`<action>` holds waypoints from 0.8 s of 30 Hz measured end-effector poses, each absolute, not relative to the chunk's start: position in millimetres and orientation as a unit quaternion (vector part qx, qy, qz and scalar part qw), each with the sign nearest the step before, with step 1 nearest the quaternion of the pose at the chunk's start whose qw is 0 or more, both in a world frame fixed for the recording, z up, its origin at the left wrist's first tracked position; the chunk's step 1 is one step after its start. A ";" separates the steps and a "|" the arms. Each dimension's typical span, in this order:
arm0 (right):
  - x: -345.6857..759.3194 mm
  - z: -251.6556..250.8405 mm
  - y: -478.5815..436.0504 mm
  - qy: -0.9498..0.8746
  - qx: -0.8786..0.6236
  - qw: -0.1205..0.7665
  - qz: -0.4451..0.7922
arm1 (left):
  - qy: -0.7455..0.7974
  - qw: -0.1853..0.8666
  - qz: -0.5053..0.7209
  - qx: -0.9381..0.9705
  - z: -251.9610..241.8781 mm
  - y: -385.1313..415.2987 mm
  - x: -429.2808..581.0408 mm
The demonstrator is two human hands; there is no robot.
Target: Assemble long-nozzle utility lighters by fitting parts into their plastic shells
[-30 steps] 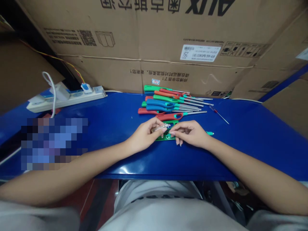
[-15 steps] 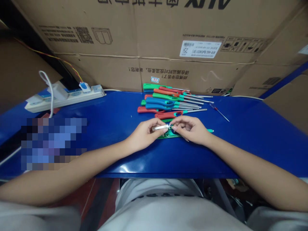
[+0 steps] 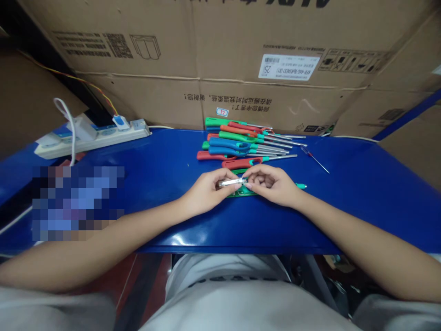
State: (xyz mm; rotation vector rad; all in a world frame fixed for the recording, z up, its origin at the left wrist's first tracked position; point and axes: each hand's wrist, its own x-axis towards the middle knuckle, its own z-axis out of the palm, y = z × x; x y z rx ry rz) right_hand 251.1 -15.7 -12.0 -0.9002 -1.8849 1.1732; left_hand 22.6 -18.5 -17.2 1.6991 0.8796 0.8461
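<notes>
My left hand [image 3: 213,186] is closed around a slim whitish piece [image 3: 230,182], which looks like a lighter's fuel tank. At that piece's right end, the thumb and fingers of my right hand [image 3: 272,183] pinch together; any small part between them is too hidden to name. Beneath both hands lies a green gas-lighter shell [image 3: 237,193], mostly covered, its green end [image 3: 301,186] poking out to the right. Just beyond my hands lie several long-nosed gas lighters, among them a red lighter [image 3: 241,163] and a blue lighter [image 3: 227,149], with metal barrels pointing right.
A red-handled screwdriver [image 3: 315,159] lies right of the lighters on the blue table [image 3: 365,197]. At the back left is a white power strip [image 3: 99,139] with plugs and cables. A cardboard wall [image 3: 234,59] stands behind the table, bearing a small number label [image 3: 222,111].
My right-hand fingers have shifted slightly and curled more closely at the end of the whitish piece. My left hand holds it as before. The camera view has tilted a little.
</notes>
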 end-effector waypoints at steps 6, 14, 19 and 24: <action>251.1 -12.7 -15.8 -0.721 -0.355 0.373 0.464 | 0.365 0.502 0.347 0.703 -17.9 -18.1 21.7; 250.6 -12.6 -16.1 -0.732 -0.355 0.372 0.446 | 0.362 0.502 0.348 0.705 -18.4 -17.9 22.2; 249.6 -11.7 -16.6 -0.729 -0.358 0.375 0.448 | 0.356 0.506 0.348 0.704 -18.4 -16.9 22.2; 249.0 -12.0 -17.1 -0.724 -0.366 0.378 0.446 | 0.353 0.504 0.351 0.706 -17.3 -17.1 22.7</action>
